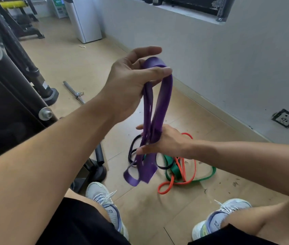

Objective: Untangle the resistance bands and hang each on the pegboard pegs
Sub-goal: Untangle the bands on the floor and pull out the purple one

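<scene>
A wide purple resistance band (164, 105) hangs in folded loops in front of me. My left hand (131, 82) holds its top fold up high, thumb and fingers curled round it. Lower down, my right hand (165, 140) grips the hanging strands in its fingers. The band's bottom loops dangle above the floor. On the floor behind lies a tangle of an orange band (182, 172), a green band (175, 169) and a dark band (131, 152). No pegboard is in view.
A black gym machine frame (16, 96) stands close on my left, its foot (98, 171) beside my left shoe (104, 200). A metal bar (74, 92) lies on the floor. A grey wall (228, 68) with a socket (286, 118) runs along the right.
</scene>
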